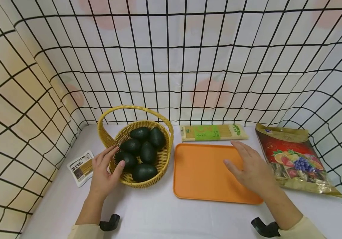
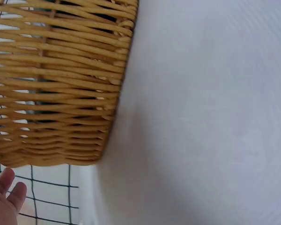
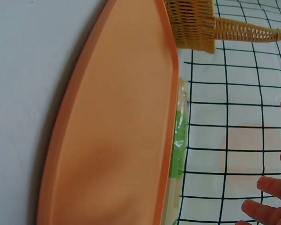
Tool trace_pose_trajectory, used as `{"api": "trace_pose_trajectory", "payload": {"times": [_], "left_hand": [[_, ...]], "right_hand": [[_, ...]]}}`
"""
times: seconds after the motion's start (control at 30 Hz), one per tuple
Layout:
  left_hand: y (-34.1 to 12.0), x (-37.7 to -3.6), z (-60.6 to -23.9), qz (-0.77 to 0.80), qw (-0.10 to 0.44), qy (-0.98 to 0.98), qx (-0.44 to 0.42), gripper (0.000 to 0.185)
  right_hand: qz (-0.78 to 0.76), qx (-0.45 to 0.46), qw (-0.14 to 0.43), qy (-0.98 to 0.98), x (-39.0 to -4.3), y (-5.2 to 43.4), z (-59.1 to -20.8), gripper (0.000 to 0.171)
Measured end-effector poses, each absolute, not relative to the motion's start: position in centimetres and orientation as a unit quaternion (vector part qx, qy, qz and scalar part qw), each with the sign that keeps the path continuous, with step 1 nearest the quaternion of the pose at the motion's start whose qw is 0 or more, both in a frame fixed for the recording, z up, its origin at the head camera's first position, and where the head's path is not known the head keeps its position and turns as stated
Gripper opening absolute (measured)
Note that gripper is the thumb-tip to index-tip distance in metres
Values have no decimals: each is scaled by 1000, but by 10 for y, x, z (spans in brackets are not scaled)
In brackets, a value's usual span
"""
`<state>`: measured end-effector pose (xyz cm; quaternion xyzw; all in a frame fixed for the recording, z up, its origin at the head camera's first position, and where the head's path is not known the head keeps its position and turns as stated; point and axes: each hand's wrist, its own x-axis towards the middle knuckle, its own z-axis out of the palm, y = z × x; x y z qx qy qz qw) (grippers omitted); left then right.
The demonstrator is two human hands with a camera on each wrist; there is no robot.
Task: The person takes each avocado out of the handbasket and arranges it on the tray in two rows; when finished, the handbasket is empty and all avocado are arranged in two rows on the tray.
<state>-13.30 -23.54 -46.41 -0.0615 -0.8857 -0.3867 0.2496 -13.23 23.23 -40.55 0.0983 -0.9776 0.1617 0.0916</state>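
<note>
A yellow woven basket point(image 1: 165, 166) with a tall arched handle holds several dark green avocados point(image 1: 148, 152). My left hand point(image 1: 103, 174) is at the basket's left side, thumb and fingers spread near the rim and the closest avocado point(image 1: 126, 160); whether it touches them I cannot tell. In the left wrist view the basket's woven wall point(image 2: 61, 89) fills the upper left, with fingertips point(image 2: 18, 193) below it. My right hand point(image 1: 256, 172) hovers above the right part of an orange tray point(image 1: 202, 172), fingers extended and holding nothing. The tray's surface point(image 3: 117, 112) looks bare in the right wrist view.
Behind the tray lies a pack of noodles point(image 1: 214, 132) with a green label. A large red and gold bag point(image 1: 297, 159) with fruit pictures lies at the right. Left of the basket is a small white and brown packet point(image 1: 82, 167). Black wire grid point(image 1: 176, 59) encloses the back and sides.
</note>
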Motion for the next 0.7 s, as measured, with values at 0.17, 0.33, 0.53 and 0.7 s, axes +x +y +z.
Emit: {"api": "trace_pose_trajectory", "payload": {"times": [0.17,0.33,0.53,0.7], "left_hand": [[-238,-136,-473,-428,248,-868,-35,49],[-236,-139,-477,-475,236,-848,3,41],[-230,-140,-478,-523,230,-819,52,36],[-228,-140,-481,-546,214,-806,84,35]], "right_hand": [[176,103,83,-975,-134,229,-412,75],[181,109,81,-974,-134,222,-413,72],[188,109,79,-973,-131,210,-412,70],[194,124,94,-969,-129,198,-411,69]]}}
